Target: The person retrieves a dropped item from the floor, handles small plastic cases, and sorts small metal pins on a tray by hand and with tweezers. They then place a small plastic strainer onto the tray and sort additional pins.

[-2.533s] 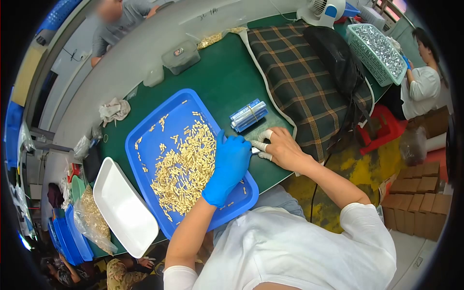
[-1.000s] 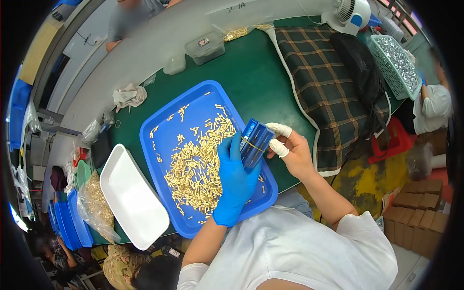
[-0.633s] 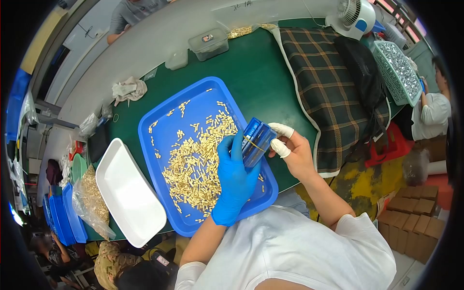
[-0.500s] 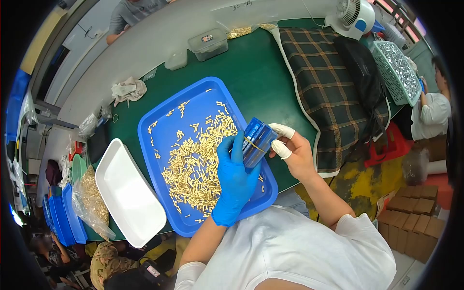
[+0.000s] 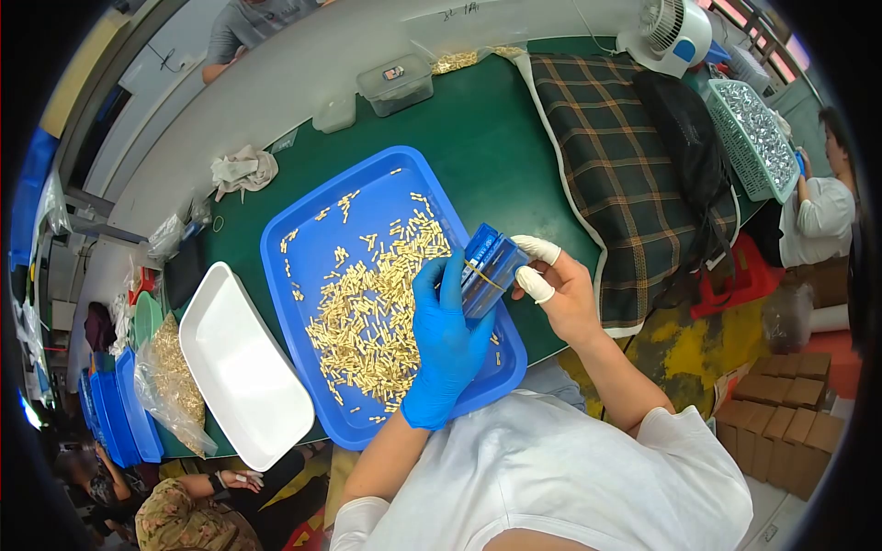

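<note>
My left hand point(image 5: 443, 340), in a blue glove, is wrapped round a blue, partly see-through plastic block point(image 5: 490, 272) with a yellowish rubber band across it. It looks like several flat pieces stacked together. White finger cots cover the thumb and index finger of my right hand point(image 5: 560, 292), which are closed at the block's right edge. Both hands are over the right side of a large blue tray point(image 5: 308, 188). Many small brass-coloured pins point(image 5: 367, 321) lie loose in that tray. My right fingertips are partly hidden behind the block.
A white tray point(image 5: 207, 317) and a bag of small brass-coloured parts point(image 5: 175, 372) lie left of the blue tray. At the back are lidded plastic tubs point(image 5: 395, 84). Plaid cloth point(image 5: 588, 138), a fan point(image 5: 666, 32) and a green basket point(image 5: 755, 138) are to the right. Other people are nearby.
My hands and the blue block stay almost still. At the lower left, a person in camouflage clothing has moved, and their outstretched hand now shows beside the white tray.
</note>
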Demonstrator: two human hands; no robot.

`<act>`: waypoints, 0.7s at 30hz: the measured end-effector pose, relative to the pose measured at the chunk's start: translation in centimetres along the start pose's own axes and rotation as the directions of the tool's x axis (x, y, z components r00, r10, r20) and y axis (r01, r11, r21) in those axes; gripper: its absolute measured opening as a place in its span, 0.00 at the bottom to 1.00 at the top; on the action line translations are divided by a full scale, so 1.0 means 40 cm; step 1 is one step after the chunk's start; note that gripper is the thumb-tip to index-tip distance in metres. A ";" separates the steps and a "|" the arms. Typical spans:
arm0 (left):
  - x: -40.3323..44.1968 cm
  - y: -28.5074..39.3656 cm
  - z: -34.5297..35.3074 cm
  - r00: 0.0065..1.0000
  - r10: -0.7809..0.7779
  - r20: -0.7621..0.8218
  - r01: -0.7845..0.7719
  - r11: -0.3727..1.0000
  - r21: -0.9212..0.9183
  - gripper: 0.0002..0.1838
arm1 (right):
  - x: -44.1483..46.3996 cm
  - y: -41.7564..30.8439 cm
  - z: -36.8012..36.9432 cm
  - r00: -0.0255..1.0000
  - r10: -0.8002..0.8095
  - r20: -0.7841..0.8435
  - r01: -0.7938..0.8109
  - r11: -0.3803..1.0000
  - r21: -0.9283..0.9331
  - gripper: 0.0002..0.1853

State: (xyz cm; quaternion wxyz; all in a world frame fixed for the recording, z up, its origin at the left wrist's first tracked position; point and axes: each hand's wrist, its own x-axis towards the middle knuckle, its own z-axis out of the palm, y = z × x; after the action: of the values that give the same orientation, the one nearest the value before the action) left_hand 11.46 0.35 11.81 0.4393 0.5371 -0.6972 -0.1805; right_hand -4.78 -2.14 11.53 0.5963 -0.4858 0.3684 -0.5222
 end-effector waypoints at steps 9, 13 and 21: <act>0.001 0.002 -0.003 0.999 -0.030 0.026 0.031 0.999 -0.027 0.42 | -0.001 -0.006 0.001 1.000 0.008 -0.014 -0.008 1.000 -0.004 0.19; 0.002 0.005 -0.001 0.996 -0.086 0.022 0.088 0.990 -0.111 0.43 | 0.006 -0.001 -0.017 0.998 -0.061 -0.012 0.060 0.994 -0.096 0.17; -0.002 -0.002 0.007 0.999 -0.049 0.015 0.050 0.991 -0.122 0.44 | 0.011 -0.007 -0.031 0.998 -0.046 -0.038 0.042 0.993 -0.114 0.13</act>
State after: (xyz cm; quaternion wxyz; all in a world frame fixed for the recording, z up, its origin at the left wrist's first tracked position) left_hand 11.30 0.34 11.56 0.4623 0.5252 -0.6740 -0.2369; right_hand -5.96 -2.83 11.52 0.5483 -0.5161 0.3989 -0.5234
